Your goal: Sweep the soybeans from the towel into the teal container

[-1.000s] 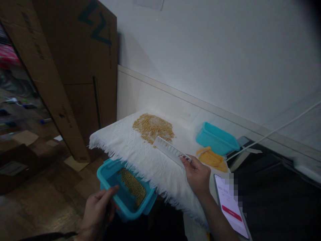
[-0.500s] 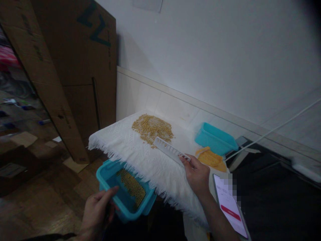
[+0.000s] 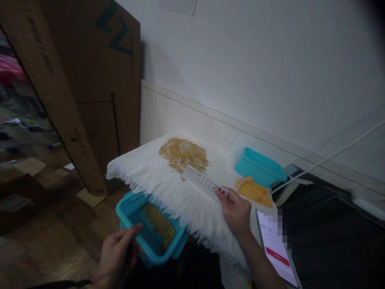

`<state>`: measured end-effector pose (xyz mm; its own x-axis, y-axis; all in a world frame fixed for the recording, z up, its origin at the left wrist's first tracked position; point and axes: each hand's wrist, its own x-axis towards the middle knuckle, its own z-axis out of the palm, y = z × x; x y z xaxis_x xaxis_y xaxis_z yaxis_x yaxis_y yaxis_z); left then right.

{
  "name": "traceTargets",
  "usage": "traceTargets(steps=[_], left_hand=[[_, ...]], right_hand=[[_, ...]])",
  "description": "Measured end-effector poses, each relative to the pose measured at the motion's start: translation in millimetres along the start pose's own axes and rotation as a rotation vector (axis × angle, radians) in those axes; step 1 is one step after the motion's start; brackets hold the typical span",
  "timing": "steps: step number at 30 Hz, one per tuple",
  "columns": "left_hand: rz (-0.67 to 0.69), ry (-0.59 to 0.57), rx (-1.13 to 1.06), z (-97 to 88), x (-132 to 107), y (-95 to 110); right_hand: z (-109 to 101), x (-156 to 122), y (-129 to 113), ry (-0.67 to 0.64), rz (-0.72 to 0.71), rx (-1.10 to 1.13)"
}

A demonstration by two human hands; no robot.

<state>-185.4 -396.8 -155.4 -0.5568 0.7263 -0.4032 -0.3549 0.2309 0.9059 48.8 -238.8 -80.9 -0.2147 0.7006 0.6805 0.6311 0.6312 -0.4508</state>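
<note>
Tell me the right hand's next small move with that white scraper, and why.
Probably lift the white scraper over the bean pile and set it down on the far side: the right hand holds it at the pile's near edge, while the left hand holds the teal tub below the edge of the white cloth.

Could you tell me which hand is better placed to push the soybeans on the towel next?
Probably the right hand: it grips the white comb whose far end lies beside the soybean pile, while the left hand holds the teal tub.
</note>
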Motion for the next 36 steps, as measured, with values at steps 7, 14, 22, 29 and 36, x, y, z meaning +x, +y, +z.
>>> traceTargets(steps=[7,14,22,29,36], left_hand=[[0.005,0.016,0.013,-0.9,2.0,-3.1],[0.015,0.007,0.009,-0.8,2.5,-3.1],[0.007,0.011,0.007,-2.4,5.3,-7.4],[-0.005,0.034,0.002,1.7,1.1,1.0],[-0.001,0.035,0.003,-1.0,2.3,2.0]], right_hand=[[3.2,-0.1,0.2,-0.048,0.015,0.027],[0.7,-5.6,-3.4,0.008,-0.001,-0.016],[-5.4,-14.5,-11.2,-0.007,0.026,-0.029],[0.8,-13.7,-15.4,-0.03,-0.006,0.009],[4.9,-12.6,-22.3,-0.068,-0.052,0.063]])
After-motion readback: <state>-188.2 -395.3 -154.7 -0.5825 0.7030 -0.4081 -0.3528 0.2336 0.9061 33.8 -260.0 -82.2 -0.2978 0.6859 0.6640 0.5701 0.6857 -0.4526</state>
